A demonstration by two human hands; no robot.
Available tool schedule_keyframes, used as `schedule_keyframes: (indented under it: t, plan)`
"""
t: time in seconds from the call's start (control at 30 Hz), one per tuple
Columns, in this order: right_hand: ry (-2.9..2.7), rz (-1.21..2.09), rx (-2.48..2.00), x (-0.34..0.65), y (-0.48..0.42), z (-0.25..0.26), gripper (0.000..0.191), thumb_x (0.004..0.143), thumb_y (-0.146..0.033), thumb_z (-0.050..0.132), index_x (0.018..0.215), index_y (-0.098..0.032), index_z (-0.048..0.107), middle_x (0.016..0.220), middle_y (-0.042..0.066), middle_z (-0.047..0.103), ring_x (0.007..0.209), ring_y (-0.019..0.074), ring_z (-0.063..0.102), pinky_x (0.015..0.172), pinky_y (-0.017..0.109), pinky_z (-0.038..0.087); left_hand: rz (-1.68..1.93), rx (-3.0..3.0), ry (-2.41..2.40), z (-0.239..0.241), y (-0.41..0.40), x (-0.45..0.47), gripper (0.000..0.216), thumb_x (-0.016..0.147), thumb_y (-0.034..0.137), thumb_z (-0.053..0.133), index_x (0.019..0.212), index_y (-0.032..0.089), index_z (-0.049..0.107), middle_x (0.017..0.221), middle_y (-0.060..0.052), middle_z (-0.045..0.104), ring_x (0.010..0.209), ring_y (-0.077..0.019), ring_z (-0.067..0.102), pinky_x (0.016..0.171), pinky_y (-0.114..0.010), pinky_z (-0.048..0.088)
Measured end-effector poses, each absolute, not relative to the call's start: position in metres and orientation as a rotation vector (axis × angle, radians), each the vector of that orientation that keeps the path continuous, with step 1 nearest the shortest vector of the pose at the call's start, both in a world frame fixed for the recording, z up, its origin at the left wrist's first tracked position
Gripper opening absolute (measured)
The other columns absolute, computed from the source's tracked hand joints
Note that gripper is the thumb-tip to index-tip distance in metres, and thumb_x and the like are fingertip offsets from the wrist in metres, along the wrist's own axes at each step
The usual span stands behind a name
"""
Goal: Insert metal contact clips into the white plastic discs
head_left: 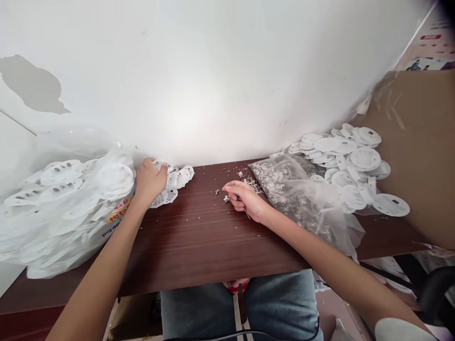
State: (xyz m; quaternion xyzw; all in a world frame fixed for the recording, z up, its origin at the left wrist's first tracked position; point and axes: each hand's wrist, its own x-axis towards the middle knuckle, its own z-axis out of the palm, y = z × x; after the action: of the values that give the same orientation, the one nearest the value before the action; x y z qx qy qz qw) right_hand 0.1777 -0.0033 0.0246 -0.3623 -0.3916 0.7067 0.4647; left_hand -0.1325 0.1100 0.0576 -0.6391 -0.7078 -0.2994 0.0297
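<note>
My left hand (149,182) reaches to the far left of the brown table (199,246) and closes on white plastic discs (176,182) spilling from a large clear bag (67,203). My right hand (245,199) rests on the table near its middle, fingers curled around a thin metal tool whose tip sticks out below the palm. Small white scraps (249,182) lie just beyond that hand.
A clear bag of small white scraps (298,194) lies to the right. Behind it is a heap of white discs (351,161) against a brown cardboard sheet (419,156). A white wall runs along the table's back. My jeans-clad legs show under the front edge.
</note>
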Motion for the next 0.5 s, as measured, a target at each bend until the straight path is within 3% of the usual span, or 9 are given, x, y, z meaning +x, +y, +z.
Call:
schedule_keyframes:
  t: [0.2, 0.37, 0.5]
  plan:
    - [-0.962, 1.721, -0.895, 0.179, -0.003, 0.027, 0.026, 0.078, -0.038, 0.073, 0.092, -0.021, 0.059, 0.062, -0.01, 0.044, 0.045, 0.0051, 0.025, 0.046, 0.027, 0.011, -0.89, -1.955, -2.264, 0.042, 0.11, -0.134, 0.055, 0.103, 0.042, 0.045, 0.145, 0.008, 0.055, 0.144, -0.029, 0.059, 0.142, -0.0486, 0.052, 0.115, -0.067, 0.039]
    - [-0.968, 1.735, -0.872, 0.178, -0.006, 0.028, 0.026, 0.079, -0.038, 0.074, 0.091, -0.021, 0.058, 0.062, -0.011, 0.044, 0.045, 0.005, 0.026, 0.047, 0.027, 0.011, -0.826, -1.956, -2.236, 0.04, 0.107, -0.129, 0.057, 0.105, 0.044, 0.041, 0.149, 0.011, 0.056, 0.147, -0.024, 0.061, 0.142, -0.0435, 0.053, 0.119, -0.062, 0.04]
    - [-0.99, 1.719, -0.886, 0.177, -0.006, 0.027, 0.024, 0.08, -0.038, 0.073, 0.089, -0.022, 0.058, 0.063, -0.01, 0.044, 0.046, 0.0053, 0.026, 0.047, 0.027, 0.011, -0.797, -1.983, -2.207, 0.043, 0.106, -0.128, 0.061, 0.105, 0.05, 0.04, 0.149, 0.011, 0.056, 0.153, -0.026, 0.056, 0.147, -0.0442, 0.048, 0.122, -0.066, 0.035]
